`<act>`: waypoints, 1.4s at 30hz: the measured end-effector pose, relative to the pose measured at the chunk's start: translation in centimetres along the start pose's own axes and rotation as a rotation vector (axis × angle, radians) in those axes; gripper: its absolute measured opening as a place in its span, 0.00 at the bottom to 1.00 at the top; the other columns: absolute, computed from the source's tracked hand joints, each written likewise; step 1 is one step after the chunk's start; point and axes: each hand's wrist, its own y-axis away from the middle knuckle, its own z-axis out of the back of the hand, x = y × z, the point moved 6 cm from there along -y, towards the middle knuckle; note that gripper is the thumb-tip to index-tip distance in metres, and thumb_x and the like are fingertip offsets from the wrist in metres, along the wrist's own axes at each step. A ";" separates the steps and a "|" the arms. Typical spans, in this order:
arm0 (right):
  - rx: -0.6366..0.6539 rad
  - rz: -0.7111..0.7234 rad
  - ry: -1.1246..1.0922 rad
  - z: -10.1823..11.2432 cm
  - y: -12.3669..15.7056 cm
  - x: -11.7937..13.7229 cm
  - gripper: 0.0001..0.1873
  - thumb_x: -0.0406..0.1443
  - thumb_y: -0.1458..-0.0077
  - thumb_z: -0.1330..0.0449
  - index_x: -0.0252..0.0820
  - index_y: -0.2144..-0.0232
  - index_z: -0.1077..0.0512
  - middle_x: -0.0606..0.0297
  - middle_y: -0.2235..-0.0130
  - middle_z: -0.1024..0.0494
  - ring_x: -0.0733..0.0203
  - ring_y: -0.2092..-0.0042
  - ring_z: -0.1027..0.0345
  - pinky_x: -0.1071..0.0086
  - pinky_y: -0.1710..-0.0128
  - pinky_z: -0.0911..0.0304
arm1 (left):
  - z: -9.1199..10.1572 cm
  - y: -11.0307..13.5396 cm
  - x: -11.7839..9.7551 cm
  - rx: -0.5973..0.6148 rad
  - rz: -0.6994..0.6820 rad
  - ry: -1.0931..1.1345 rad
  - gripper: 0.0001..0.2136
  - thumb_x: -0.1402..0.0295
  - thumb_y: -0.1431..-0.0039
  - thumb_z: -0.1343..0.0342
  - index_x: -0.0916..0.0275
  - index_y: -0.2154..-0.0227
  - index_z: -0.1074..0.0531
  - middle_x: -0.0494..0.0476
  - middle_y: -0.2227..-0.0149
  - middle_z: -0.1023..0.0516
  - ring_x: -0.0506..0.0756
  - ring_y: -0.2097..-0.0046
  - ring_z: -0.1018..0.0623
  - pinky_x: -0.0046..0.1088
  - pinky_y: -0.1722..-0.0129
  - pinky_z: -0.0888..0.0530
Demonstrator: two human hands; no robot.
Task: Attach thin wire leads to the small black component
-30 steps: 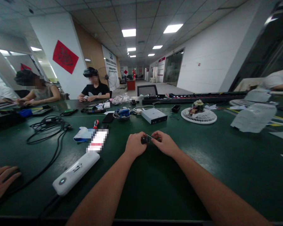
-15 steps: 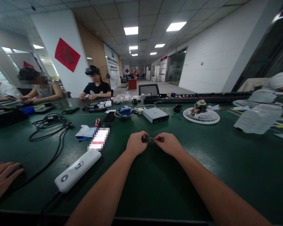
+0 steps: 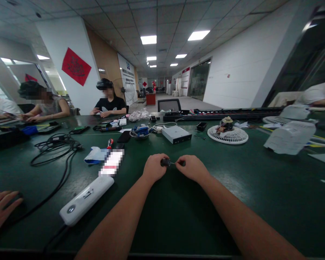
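In the head view my left hand is closed round a small dark cylindrical piece with a silvery end facing right; it looks like a small motor, though its kind is unclear. A thin metal rod bridges the gap between that end and my right fingers. My right hand pinches the rod's other end, and what else those fingers cover is hidden. Both hands are above the green table. Beyond them lies a silver optical drive.
A white power strip lies left of my left arm, near coiled black cable. Another person's hand rests on a mouse at far left. A white fan grille and a bowl stand farther back. People sit across the table.
The camera view has shifted slightly. The dark piece has turned a little in my left fingers, showing more of its silvery end. Both hands keep their grip.
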 end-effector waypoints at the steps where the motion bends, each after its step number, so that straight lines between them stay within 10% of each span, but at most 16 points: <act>1: 0.015 0.014 -0.006 -0.2 0.0 0.1 0.10 0.40 0.48 0.43 0.46 0.72 0.21 0.65 0.69 0.20 0.60 0.67 0.29 0.70 0.69 0.42 | 0.0 0.0 0.0 0.001 -0.001 -0.003 0.12 0.76 0.51 0.42 0.57 0.63 0.23 0.52 0.61 0.20 0.55 0.58 0.23 0.33 0.54 0.29; 19: 0.071 -0.153 0.022 0.3 0.2 -0.3 0.17 0.49 0.47 0.43 0.44 0.71 0.23 0.61 0.69 0.22 0.59 0.68 0.30 0.70 0.72 0.44 | 0.2 -0.1 0.1 -0.010 0.059 -0.004 0.11 0.74 0.49 0.41 0.57 0.62 0.24 0.53 0.61 0.20 0.56 0.57 0.24 0.32 0.55 0.29; 29: 0.382 -0.060 -0.108 -1.2 1.1 0.3 0.13 0.44 0.62 0.30 0.43 0.74 0.24 0.65 0.74 0.23 0.61 0.72 0.30 0.72 0.77 0.45 | -0.2 -0.1 1.3 -0.015 0.124 0.023 0.12 0.74 0.50 0.41 0.56 0.61 0.24 0.53 0.61 0.20 0.55 0.58 0.23 0.30 0.56 0.28; 42: -0.020 -0.010 -0.311 -0.2 -0.5 -0.2 0.07 0.36 0.52 0.37 0.43 0.68 0.22 0.66 0.68 0.22 0.63 0.67 0.32 0.71 0.66 0.40 | -0.2 0.1 -1.2 0.095 -0.062 0.054 0.09 0.71 0.49 0.41 0.58 0.63 0.24 0.53 0.62 0.20 0.54 0.60 0.23 0.30 0.57 0.28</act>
